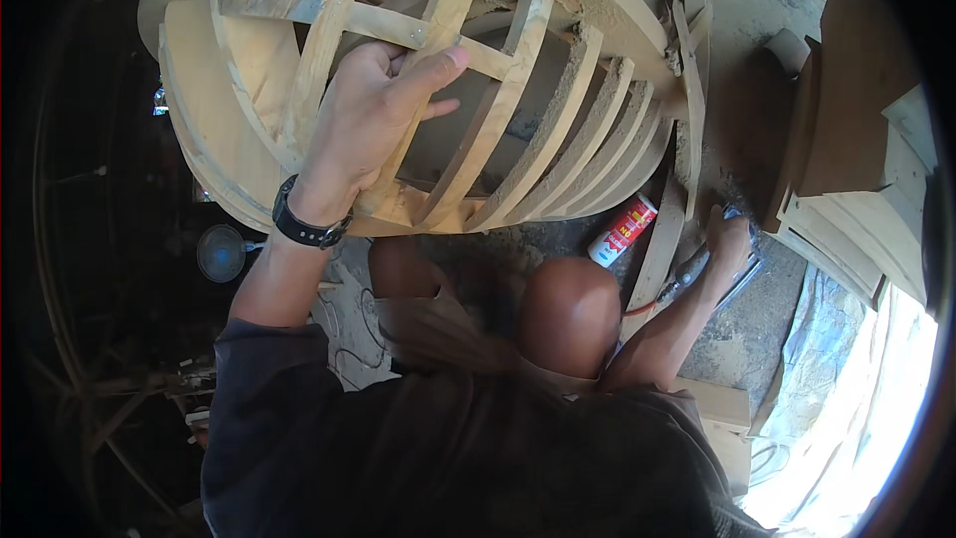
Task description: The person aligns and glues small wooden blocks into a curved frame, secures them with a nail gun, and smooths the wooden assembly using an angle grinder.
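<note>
Dark shirt cloth [458,448] bulks nearest, the person sitting low with bent knees [570,314] showing beyond it. From where I stand, the left hand [373,110] is well closed, fingers curled round a slanting wooden rib [453,0], thumb laid along near a crosspiece; a black watch [311,221] circles that wrist. That rib belongs to a rounded wooden frame [204,90] standing just ahead of the knees. Off to the right and lower, the right hand [729,239] is wrapped about a blue-and-silver tool [687,267], its finger positions hard to make out. Between that hand and the frame lies a red-and-white can [624,229].
</note>
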`<state>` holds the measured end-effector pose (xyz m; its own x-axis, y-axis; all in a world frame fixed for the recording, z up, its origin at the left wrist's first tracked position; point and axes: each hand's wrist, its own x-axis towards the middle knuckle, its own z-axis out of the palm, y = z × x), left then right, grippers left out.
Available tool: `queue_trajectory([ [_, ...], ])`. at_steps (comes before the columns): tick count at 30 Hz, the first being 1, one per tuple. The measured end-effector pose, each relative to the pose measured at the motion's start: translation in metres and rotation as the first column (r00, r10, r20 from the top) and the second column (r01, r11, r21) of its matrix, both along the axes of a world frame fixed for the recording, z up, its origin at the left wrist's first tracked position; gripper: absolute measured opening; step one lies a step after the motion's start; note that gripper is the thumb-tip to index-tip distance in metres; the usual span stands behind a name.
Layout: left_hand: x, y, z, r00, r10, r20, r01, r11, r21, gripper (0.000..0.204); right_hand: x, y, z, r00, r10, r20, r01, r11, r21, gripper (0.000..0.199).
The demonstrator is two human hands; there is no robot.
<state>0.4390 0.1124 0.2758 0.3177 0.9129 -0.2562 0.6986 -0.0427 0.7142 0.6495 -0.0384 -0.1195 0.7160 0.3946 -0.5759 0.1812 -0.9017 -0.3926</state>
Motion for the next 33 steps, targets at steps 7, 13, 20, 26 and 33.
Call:
queue_trajectory([
  [7,0.0,0.0,-0.006,0.996,0.078,-0.036,-0.077,0.996,0.04,0.046,-0.038,0.085,0.207,0.926,0.374,0.053,-0.024,-0.081,0.996,0.039],
  [13,0.003,-0.002,-0.007,0.993,0.118,0.008,-0.118,0.993,0.019,0.043,-0.068,0.117,0.224,0.903,0.328,0.277,-0.204,-0.239,0.949,0.046],
  [20,0.001,-0.003,-0.009,0.993,0.119,0.02,-0.12,0.991,0.056,0.038,-0.075,0.133,0.221,0.901,0.344,0.263,-0.16,-0.298,0.941,0.031],
  [26,0.002,-0.005,-0.012,0.994,0.112,-0.002,-0.111,0.987,0.116,0.033,-0.072,0.137,0.223,0.887,0.382,0.259,-0.138,-0.316,0.939,0.03],
  [33,0.001,-0.002,-0.014,0.998,0.056,-0.007,-0.055,0.991,0.124,0.033,-0.066,0.133,0.224,0.861,0.432,0.268,-0.152,-0.286,0.946,0.03],
])
